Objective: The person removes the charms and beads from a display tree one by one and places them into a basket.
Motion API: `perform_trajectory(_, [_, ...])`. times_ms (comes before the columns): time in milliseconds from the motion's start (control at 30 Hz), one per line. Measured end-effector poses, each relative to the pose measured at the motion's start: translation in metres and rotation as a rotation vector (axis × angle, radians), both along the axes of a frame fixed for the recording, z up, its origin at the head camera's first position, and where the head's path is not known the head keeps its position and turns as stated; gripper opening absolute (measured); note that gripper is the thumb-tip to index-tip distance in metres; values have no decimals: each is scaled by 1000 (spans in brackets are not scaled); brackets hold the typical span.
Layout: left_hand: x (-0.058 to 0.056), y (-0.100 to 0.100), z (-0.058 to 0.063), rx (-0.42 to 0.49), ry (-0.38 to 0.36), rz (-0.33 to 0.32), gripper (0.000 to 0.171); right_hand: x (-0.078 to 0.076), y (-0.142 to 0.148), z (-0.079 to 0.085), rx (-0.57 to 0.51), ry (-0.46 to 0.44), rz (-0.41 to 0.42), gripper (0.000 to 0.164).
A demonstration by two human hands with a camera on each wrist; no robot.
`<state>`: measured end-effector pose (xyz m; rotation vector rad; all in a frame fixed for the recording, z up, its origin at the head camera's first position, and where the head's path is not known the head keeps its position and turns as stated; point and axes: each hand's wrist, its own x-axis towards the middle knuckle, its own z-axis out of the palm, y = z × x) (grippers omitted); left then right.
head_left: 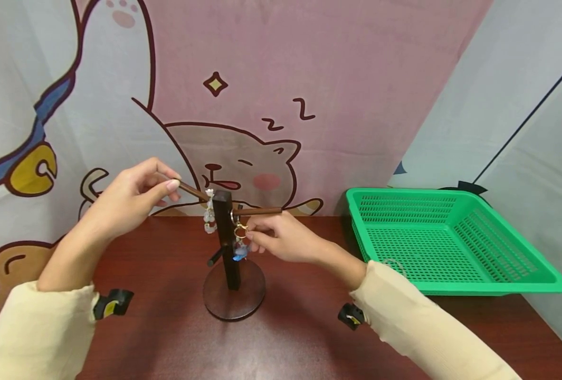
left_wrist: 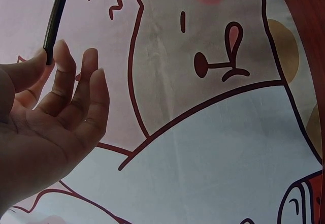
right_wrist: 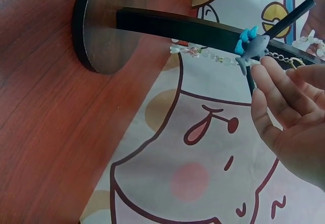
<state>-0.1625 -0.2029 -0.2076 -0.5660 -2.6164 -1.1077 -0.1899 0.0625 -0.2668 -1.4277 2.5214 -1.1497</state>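
Observation:
A dark wooden stand with pegs (head_left: 227, 243) stands on a round base (head_left: 234, 301). My left hand (head_left: 131, 198) pinches the tip of its upper left peg (head_left: 192, 190) between thumb and index finger; the other fingers are loosely bent in the left wrist view. White beads (head_left: 209, 216) hang from that peg by the post. On the other side, my right hand (head_left: 285, 237) pinches the gold ring of a keychain below the upper right peg (head_left: 259, 211). A blue-grey dolphin-like charm (right_wrist: 254, 48) with a bright blue part dangles from its short chain.
A green plastic basket (head_left: 499, 287) sits on the right of the reddish-brown table (head_left: 162, 316), with a pale loop (head_left: 394, 265) near its left front corner. Another beaded strand (right_wrist: 213, 56) shows behind the post. A cartoon-printed cloth (head_left: 356, 105) hangs behind.

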Motion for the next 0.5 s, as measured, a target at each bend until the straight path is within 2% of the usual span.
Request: perform_trajectory(500, [-1, 1, 0, 14, 7, -18, 12, 0, 16, 7, 16, -10, 9, 13])
